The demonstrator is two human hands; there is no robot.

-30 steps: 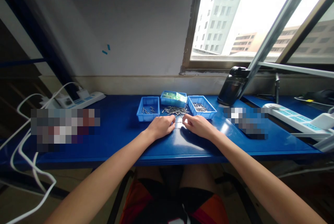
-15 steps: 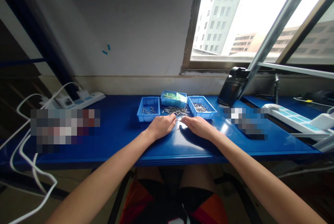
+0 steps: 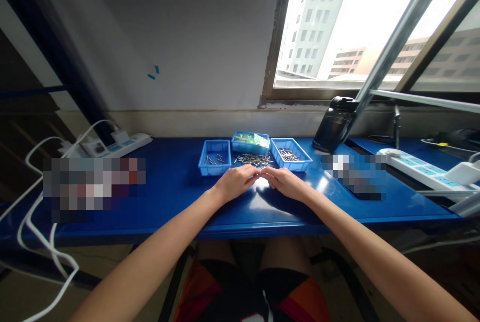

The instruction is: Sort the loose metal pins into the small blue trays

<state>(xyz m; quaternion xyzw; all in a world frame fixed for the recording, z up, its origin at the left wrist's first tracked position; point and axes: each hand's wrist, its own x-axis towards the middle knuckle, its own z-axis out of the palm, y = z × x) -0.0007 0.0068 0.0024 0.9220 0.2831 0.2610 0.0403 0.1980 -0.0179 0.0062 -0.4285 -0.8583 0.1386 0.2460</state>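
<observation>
My left hand (image 3: 237, 182) and my right hand (image 3: 283, 182) meet at the fingertips just above the blue table. Both are closed in a pinch. Whatever sits between the fingers is too small and hidden to make out. Directly behind them lies a loose pile of thin metal pins (image 3: 255, 160). A blue bin (image 3: 215, 168) to the left holds several pins. To the right, another blue bin (image 3: 296, 165) contains many more. Behind the pile stands a third blue bin (image 3: 240, 148) with a green-and-clear plastic bag (image 3: 252, 139) in it.
A black bottle (image 3: 333, 124) stands at the back right, by a slanted metal post. White power strips lie at the left (image 3: 129, 145) and right (image 3: 423, 169), with white cables (image 3: 48, 242) hanging off the left side. Blurred-out items rest on both sides of the table (image 3: 168, 202).
My hands have drawn together, the left moving slightly right, so their fingertips now meet. The thin metal piece glimpsed between them before is hidden.
</observation>
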